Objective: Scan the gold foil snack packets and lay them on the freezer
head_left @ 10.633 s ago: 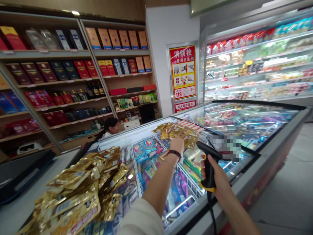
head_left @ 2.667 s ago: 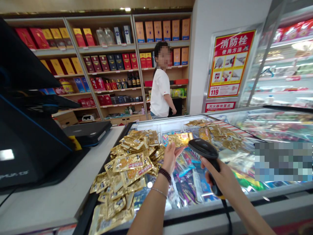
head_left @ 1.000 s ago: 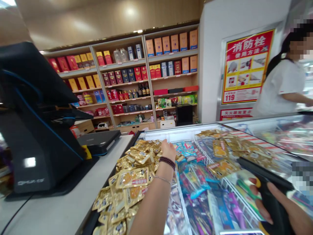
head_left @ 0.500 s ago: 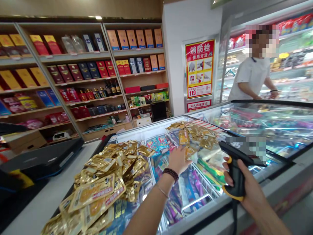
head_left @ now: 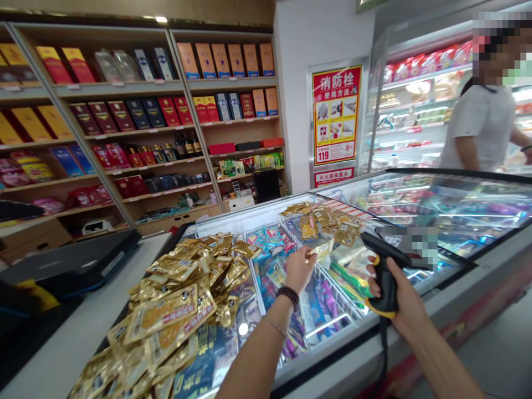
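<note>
- One small gold foil sachet [head_left: 318,250], pinched at its edge between thumb and fingers of the left hand [head_left: 297,270], nearly closed, above a chest freezer [head_left: 469,288].
- Right hand [head_left: 393,293]: fingers wrapped firmly round a black-and-yellow handheld barcode scanner [head_left: 384,282], coiled cable [head_left: 383,354] hanging below.
- Heap of gold foil sachets [head_left: 174,299] at the freezer's left end, beside a white counter [head_left: 62,343].
- Further sachets [head_left: 328,227] strewn across wire baskets farther along.
- Handling, as judged: light, soft, probably slippery foil; flat sealed edge likely the surest pinch point; loose heap apt to slide.
- Co-worker in white T-shirt [head_left: 477,127] beyond the freezer, far right.
</note>
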A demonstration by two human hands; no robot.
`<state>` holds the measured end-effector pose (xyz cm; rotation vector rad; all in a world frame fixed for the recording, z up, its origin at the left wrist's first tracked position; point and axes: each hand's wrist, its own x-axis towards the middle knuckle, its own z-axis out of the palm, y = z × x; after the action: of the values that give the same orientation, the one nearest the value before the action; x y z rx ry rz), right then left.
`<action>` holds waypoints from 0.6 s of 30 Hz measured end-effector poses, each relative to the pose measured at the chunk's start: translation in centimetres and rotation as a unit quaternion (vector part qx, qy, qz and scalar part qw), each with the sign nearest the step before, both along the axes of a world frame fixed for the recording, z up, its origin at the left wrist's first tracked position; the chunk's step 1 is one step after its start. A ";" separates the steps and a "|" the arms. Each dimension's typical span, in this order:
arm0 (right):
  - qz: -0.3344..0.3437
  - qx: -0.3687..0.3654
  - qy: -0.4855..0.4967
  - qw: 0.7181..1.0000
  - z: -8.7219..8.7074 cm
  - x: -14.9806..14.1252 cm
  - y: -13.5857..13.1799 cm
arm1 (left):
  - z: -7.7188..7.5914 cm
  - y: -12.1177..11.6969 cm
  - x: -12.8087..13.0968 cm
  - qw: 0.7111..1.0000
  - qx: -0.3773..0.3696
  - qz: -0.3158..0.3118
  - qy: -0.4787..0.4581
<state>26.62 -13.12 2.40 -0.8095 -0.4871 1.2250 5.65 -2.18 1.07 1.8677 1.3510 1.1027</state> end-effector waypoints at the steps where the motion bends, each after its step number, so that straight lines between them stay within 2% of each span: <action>1: -0.001 0.000 -0.004 1.000 0.0 0.0 0.0 | -0.1 0.1 -0.3 0.999 -0.009 0.008 -0.049; 6: -0.015 -0.010 -0.046 0.999 0.2 -0.5 0.1 | 0.4 0.3 -2.0 0.969 -0.055 0.007 -0.243; 10: -0.009 0.010 -0.139 0.990 1.1 -2.3 -0.8 | 1.6 0.0 -4.3 0.919 -0.097 -0.011 -0.383; 13: 0.018 0.036 -0.247 0.968 2.1 -4.1 -1.9 | 1.9 -0.1 -5.9 0.914 -0.093 -0.002 -0.395; 18: 0.058 0.050 -0.420 0.904 4.0 -6.3 -3.3 | 1.0 -0.3 -7.6 0.919 -0.077 0.030 -0.385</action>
<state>20.31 -16.42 6.37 -1.2221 -1.3040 0.8959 -1.92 -2.47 2.09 1.0792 0.9841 1.4952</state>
